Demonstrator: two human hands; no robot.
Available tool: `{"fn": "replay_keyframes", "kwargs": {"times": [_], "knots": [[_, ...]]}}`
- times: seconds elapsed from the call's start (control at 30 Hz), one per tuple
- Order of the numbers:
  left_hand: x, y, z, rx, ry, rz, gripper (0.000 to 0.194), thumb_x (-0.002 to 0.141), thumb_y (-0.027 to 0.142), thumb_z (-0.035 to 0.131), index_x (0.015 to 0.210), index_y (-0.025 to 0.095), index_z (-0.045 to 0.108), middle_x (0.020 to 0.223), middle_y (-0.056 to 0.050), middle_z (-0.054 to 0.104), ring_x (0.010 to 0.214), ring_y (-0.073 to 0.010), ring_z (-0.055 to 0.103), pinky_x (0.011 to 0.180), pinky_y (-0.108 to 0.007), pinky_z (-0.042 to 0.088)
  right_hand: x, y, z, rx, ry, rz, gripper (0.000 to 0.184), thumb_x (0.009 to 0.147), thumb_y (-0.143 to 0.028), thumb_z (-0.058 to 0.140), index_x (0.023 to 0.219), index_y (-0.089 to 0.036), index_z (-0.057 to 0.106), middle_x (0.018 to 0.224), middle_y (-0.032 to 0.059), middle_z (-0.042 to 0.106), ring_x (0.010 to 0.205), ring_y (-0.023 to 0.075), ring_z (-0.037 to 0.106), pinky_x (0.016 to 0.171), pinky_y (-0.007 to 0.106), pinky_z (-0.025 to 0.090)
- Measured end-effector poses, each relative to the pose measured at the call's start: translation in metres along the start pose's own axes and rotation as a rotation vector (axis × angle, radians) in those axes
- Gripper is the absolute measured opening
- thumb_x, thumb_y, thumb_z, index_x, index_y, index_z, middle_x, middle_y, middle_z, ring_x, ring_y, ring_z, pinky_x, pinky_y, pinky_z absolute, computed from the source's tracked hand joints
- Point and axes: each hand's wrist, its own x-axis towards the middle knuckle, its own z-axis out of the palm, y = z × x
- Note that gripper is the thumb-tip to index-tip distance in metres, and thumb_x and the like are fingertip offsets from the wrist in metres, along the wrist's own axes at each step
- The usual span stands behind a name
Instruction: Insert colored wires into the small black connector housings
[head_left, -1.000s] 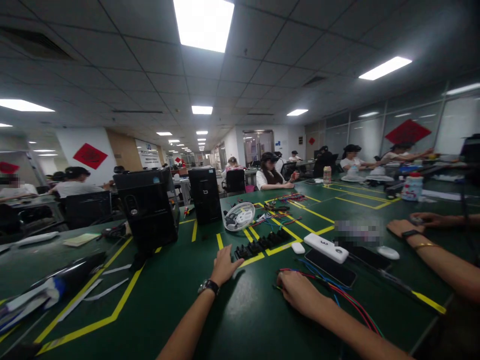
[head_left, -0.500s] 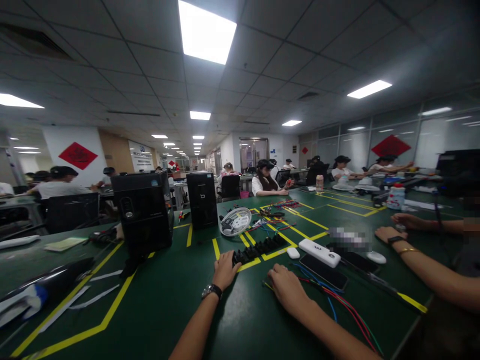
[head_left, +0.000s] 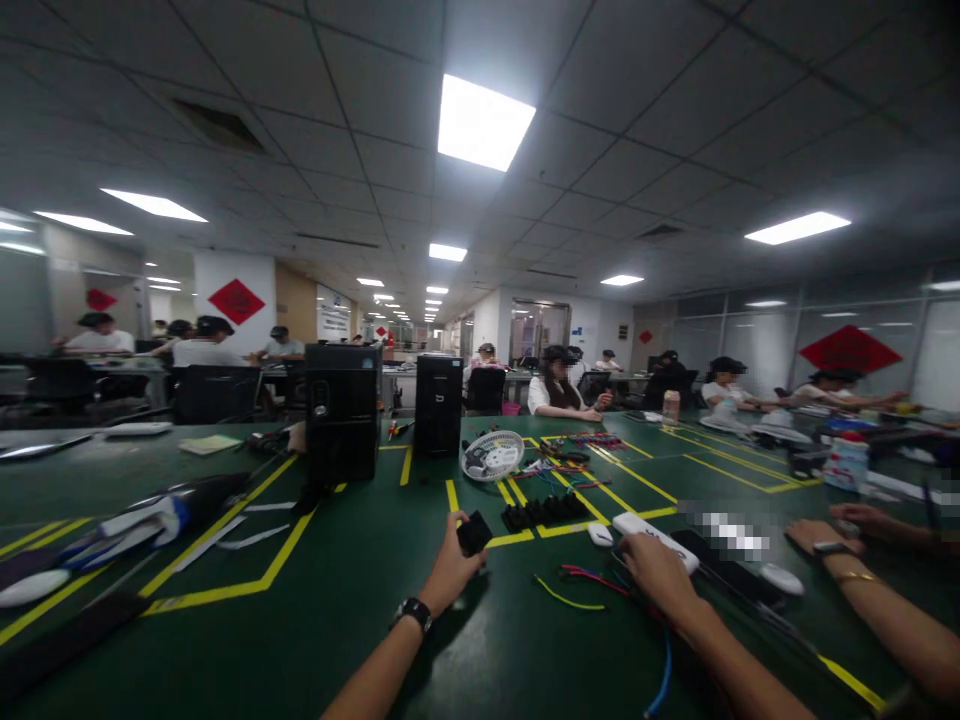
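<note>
Black block (head_left: 474, 534): since the earlier frame, it is moved off the left end of the row of black blocks (head_left: 546, 512), and a gap is now seen between them.
Left hand (head_left: 448, 565): the block is gripped between its thumb and fingers, just to the left of the row and on its near side; whether the block is fully lifted from the table (head_left: 495, 660) cannot be told.
Right hand (head_left: 658, 575): it is shifted to the right, away from the near side of the row, and is now laid over the wires beside the white device (head_left: 634, 527). Its fingers are bent downward; whether anything is gripped by them cannot be told.
Yellow-green wire (head_left: 568, 597): its tip was partly covered by the right hand before; now its length is seen bare, on the near side of the row, touched by no hand.
Meaning for the work: one block is separated for handling, it is judged, while the yellow-green wire seems to be released and other wires are being reached.
Red wires (head_left: 596, 575): they are seen to the right of the row and nearer, running toward the right hand.
White basket (head_left: 492, 456): beyond the row it is found, tilted.
</note>
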Motion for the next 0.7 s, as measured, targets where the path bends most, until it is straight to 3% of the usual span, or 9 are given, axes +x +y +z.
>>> {"fn": "replay_keyframes", "kwargs": {"times": [0.1, 0.2, 0.27, 0.33, 0.4, 0.53, 0.6, 0.7], "knots": [[-0.029, 0.013, -0.017, -0.295, 0.053, -0.109, 0.061, 0.067, 0.025, 0.071, 0.111, 0.024, 0.028, 0.098, -0.003, 0.058, 0.084, -0.0165, 0.062, 0.076, -0.031, 0.049, 0.016, -0.012, -0.023, 0.154, 0.106, 0.013, 0.028, 0.085, -0.024, 0.039, 0.098, -0.015, 0.063, 0.093, 0.0119, 0.067, 0.086, 0.0228, 0.063, 0.071, 0.029, 0.043], [-0.055, 0.029, -0.039, -0.478, 0.072, -0.198, 0.068, 0.062, 0.020, 0.076, 0.111, 0.024, 0.030, 0.104, -0.007, 0.058, 0.091, -0.0189, 0.064, 0.086, -0.038, 0.047, 0.028, -0.048, -0.053, 0.410, 0.213, -0.010, 0.032, 0.084, -0.034, 0.040, 0.100, -0.014, 0.061, 0.091, 0.0115, 0.069, 0.079, 0.0222, 0.065, 0.069, 0.029, 0.044], [-0.071, 0.039, -0.053, -0.570, 0.058, -0.237, 0.069, 0.061, 0.014, 0.077, 0.111, 0.023, 0.031, 0.105, -0.008, 0.058, 0.093, -0.0200, 0.065, 0.092, -0.040, 0.045, 0.028, -0.086, -0.066, 0.558, 0.181, -0.080, 0.032, 0.083, -0.037, 0.043, 0.099, -0.016, 0.060, 0.086, 0.0092, 0.070, 0.072, 0.0213, 0.065, 0.065, 0.028, 0.045], [-0.083, 0.047, -0.064, -0.644, 0.043, -0.266, 0.069, 0.060, 0.010, 0.076, 0.111, 0.023, 0.032, 0.106, -0.008, 0.058, 0.095, -0.0208, 0.065, 0.096, -0.042, 0.043, 0.021, -0.132, -0.069, 0.636, 0.049, -0.218, 0.029, 0.083, -0.036, 0.044, 0.098, -0.017, 0.060, 0.077, 0.0059, 0.071, 0.066, 0.0206, 0.065, 0.063, 0.028, 0.046], [-0.091, 0.051, -0.074, -0.682, 0.052, -0.262, 0.070, 0.059, 0.008, 0.076, 0.111, 0.023, 0.032, 0.106, -0.007, 0.057, 0.096, -0.0211, 0.065, 0.098, -0.042, 0.041, 0.010, -0.181, -0.060, 0.658, -0.039, -0.378, 0.026, 0.083, -0.032, 0.045, 0.096, -0.018, 0.062, 0.073, 0.0040, 0.071, 0.069, 0.0200, 0.066, 0.067, 0.028, 0.046], [-0.092, 0.050, -0.088, -0.701, 0.143, -0.142, 0.068, 0.059, 0.009, 0.074, 0.110, 0.025, 0.032, 0.110, -0.006, 0.056, 0.097, -0.0191, 0.064, 0.100, -0.042, 0.040, -0.014, -0.265, -0.021, 0.632, 0.027, -0.487, 0.026, 0.087, -0.026, 0.042, 0.097, -0.019, 0.064, 0.080, 0.0050, 0.072, 0.078, 0.0207, 0.067, 0.072, 0.029, 0.046], [-0.088, 0.047, -0.094, -0.709, 0.198, -0.094, 0.065, 0.058, 0.005, 0.070, 0.109, 0.025, 0.033, 0.111, -0.007, 0.056, 0.100, -0.0189, 0.062, 0.099, -0.042, 0.040, -0.024, -0.292, 0.000, 0.629, 0.067, -0.527, 0.027, 0.089, -0.026, 0.041, 0.101, -0.020, 0.064, 0.087, 0.0060, 0.071, 0.083, 0.0214, 0.067, 0.074, 0.029, 0.046], [-0.080, 0.043, -0.102, -0.717, 0.259, -0.134, 0.058, 0.059, 0.003, 0.059, 0.107, 0.025, 0.035, 0.109, -0.007, 0.057, 0.103, -0.0195, 0.060, 0.095, -0.042, 0.043, -0.033, -0.307, 0.024, 0.639, 0.102, -0.548, 0.027, 0.090, -0.027, 0.040, 0.101, -0.019, 0.064, 0.087, 0.0072, 0.071, 0.082, 0.0220, 0.067, 0.074, 0.030, 0.046]]}}
